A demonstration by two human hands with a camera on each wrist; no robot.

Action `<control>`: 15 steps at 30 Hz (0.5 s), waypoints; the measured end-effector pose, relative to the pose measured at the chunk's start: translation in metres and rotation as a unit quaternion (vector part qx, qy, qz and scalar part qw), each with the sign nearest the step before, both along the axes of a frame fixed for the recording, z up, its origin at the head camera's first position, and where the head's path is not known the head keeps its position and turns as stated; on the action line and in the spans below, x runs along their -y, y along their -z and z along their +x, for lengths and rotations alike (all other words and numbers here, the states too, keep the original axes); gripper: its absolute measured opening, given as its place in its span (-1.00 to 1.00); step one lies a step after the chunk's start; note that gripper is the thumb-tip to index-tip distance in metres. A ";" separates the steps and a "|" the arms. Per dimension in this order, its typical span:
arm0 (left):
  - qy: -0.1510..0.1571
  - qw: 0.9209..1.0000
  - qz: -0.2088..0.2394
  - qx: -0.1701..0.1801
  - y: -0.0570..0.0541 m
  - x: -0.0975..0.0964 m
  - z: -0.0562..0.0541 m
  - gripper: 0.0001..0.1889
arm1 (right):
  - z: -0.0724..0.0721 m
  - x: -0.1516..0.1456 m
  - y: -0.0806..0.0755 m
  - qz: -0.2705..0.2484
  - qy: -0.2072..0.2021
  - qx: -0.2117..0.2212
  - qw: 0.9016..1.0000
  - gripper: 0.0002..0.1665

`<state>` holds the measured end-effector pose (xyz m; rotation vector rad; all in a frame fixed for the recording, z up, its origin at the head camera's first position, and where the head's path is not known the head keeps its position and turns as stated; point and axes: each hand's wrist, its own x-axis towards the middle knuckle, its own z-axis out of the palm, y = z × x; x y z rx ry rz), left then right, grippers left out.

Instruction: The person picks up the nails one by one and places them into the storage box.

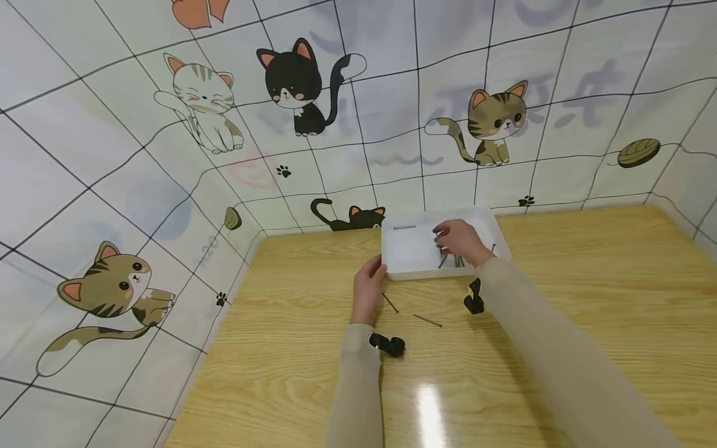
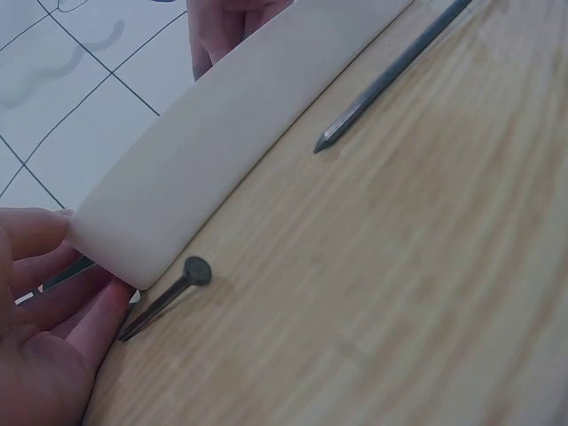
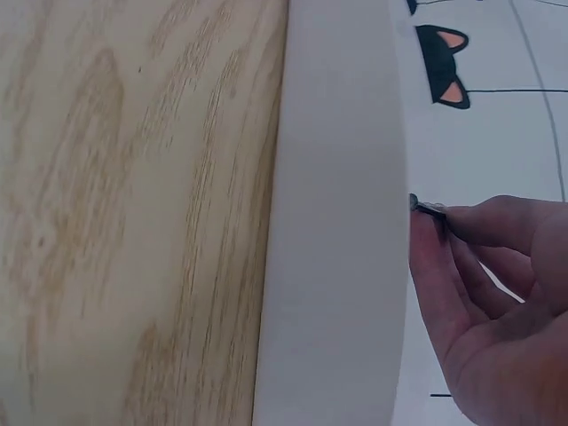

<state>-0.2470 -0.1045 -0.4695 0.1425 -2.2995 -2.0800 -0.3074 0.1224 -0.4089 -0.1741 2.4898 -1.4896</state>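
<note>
A shallow white tray (image 1: 414,274) stands against the back wall with several dark nails (image 1: 458,261) inside, mostly near its front right. My left hand (image 1: 370,287) holds the tray's front left corner, its fingertips (image 2: 40,232) against the wall of the tray. Over the tray's inside, my right hand (image 1: 460,241) pinches a nail (image 3: 429,209) between thumb and fingers; the tray's front wall partly hides it in the right wrist view. Two nails lie outside on the table: one nail (image 1: 390,303) beside my left hand, another nail (image 1: 427,320) further forward.
The wood-grain table (image 1: 280,373) meets a wall covering (image 1: 386,112) with cat drawings at the back and left. One more nail (image 1: 404,227) lies alone at the tray's back left. Black wrist cameras (image 1: 388,345) sit on both sleeves.
</note>
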 end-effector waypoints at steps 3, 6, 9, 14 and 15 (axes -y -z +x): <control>0.000 1.000 0.001 0.002 -0.001 0.000 0.000 -0.60 | -0.006 0.004 0.004 0.050 0.003 0.001 0.999 -0.56; -0.004 1.000 -0.002 -0.005 0.010 0.000 -0.006 -0.62 | -0.007 0.007 0.007 0.098 0.007 -0.003 0.995 -0.57; -0.008 1.000 -0.005 -0.007 0.013 0.000 -0.008 -0.63 | -0.007 0.012 0.009 0.126 0.007 -0.012 0.992 -0.59; -0.011 1.000 -0.001 -0.007 0.015 0.001 -0.009 -0.62 | -0.005 0.021 0.012 0.167 -0.007 -0.032 0.985 -0.62; -0.011 1.000 -0.001 -0.006 0.015 0.001 -0.009 -0.62 | -0.005 0.022 0.013 0.177 -0.008 -0.032 0.984 -0.63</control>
